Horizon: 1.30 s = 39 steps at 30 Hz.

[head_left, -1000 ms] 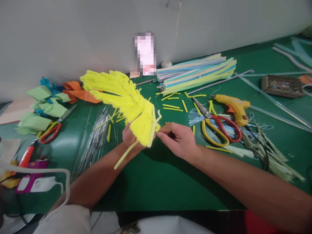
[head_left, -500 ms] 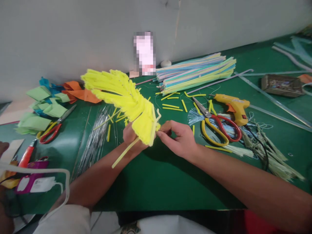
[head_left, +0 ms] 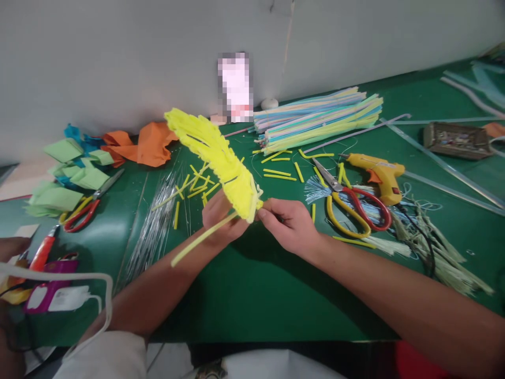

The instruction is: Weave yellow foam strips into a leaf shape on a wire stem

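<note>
A bright yellow wing-like piece built of pipe cleaners (head_left: 213, 155) is held up above the middle of the table, slanting to the upper left. A pale yellow pipe cleaner (head_left: 197, 246) sticks out from its lower end toward the lower left. Behind that lower end, my left hand (head_left: 223, 218) is closed on the piece, its fingertips partly hidden. My right hand (head_left: 290, 223) pinches the small yellow tip at the right of the lower end between thumb and forefinger.
Cut yellow pieces (head_left: 280, 175) lie beyond my hands. Red-and-yellow scissors (head_left: 351, 208), a yellow glue gun (head_left: 376, 173) and tassels are at right. A pipe-cleaner bundle (head_left: 319, 120) lies behind. Wires (head_left: 153, 226), more scissors (head_left: 89, 208) and another person's hand (head_left: 13, 247) are left.
The yellow piece has turned and now looks narrower, its upper end shifted right, uncovering more orange paper. The other person's hand has come into view at the left edge.
</note>
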Each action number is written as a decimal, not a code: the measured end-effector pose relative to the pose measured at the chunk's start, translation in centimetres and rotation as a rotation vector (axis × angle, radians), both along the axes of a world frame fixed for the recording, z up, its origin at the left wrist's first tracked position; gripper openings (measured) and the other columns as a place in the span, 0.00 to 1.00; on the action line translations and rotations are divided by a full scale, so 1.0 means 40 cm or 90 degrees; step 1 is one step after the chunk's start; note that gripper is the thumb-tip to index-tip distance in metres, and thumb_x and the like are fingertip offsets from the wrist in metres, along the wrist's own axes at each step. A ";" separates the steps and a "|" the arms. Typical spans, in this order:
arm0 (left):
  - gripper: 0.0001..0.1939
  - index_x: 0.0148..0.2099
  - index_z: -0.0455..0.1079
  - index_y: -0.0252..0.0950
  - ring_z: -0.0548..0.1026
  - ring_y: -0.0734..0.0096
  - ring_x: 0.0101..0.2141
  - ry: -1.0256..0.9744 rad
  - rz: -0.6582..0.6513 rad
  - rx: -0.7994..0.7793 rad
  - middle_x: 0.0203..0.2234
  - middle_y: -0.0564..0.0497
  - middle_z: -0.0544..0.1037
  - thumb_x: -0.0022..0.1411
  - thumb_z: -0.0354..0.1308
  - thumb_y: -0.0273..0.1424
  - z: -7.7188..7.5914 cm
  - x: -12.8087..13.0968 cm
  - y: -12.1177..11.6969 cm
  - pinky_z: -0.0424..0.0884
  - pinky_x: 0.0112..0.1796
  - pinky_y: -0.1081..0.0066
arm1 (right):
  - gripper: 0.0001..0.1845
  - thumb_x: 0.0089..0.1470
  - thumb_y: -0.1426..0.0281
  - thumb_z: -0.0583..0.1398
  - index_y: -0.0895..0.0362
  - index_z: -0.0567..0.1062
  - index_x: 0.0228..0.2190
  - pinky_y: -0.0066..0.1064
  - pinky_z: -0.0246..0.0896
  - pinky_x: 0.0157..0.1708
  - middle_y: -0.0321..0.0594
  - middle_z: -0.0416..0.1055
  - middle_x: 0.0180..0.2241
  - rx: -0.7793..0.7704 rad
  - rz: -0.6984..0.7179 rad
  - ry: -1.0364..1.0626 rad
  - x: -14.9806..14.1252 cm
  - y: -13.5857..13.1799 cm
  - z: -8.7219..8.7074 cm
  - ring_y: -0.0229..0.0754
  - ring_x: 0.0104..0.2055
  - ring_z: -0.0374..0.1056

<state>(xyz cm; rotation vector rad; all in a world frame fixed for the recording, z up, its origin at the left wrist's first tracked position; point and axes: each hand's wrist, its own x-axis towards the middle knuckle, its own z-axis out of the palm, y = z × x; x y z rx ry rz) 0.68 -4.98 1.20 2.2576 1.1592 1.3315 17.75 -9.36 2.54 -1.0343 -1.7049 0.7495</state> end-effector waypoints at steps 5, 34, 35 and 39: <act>0.05 0.30 0.70 0.38 0.79 0.66 0.29 0.048 -0.004 0.175 0.26 0.50 0.80 0.53 0.63 0.31 0.021 0.002 -0.001 0.76 0.33 0.67 | 0.18 0.57 0.71 0.54 0.55 0.57 0.17 0.25 0.47 0.21 0.29 0.53 0.16 0.018 -0.016 -0.017 -0.006 -0.002 0.001 0.30 0.20 0.51; 0.12 0.39 0.74 0.38 0.77 0.70 0.31 -0.120 -0.052 0.066 0.31 0.52 0.78 0.52 0.62 0.22 0.008 0.024 -0.013 0.74 0.33 0.71 | 0.17 0.55 0.71 0.53 0.54 0.54 0.17 0.26 0.45 0.21 0.30 0.52 0.16 -0.006 -0.014 -0.009 -0.014 0.001 0.007 0.31 0.20 0.49; 0.11 0.39 0.74 0.38 0.77 0.70 0.30 -0.125 -0.048 0.054 0.30 0.53 0.78 0.52 0.62 0.22 0.007 0.025 -0.013 0.74 0.32 0.71 | 0.18 0.55 0.71 0.53 0.54 0.54 0.17 0.26 0.45 0.21 0.30 0.52 0.16 -0.005 -0.014 -0.008 -0.014 0.002 0.007 0.31 0.20 0.49; 0.09 0.37 0.73 0.38 0.76 0.71 0.32 -0.157 -0.055 0.058 0.30 0.54 0.77 0.53 0.63 0.23 0.014 0.035 -0.007 0.73 0.35 0.70 | 0.16 0.57 0.70 0.54 0.54 0.60 0.18 0.27 0.48 0.21 0.30 0.56 0.17 -0.039 -0.011 0.041 -0.009 -0.004 -0.001 0.31 0.20 0.53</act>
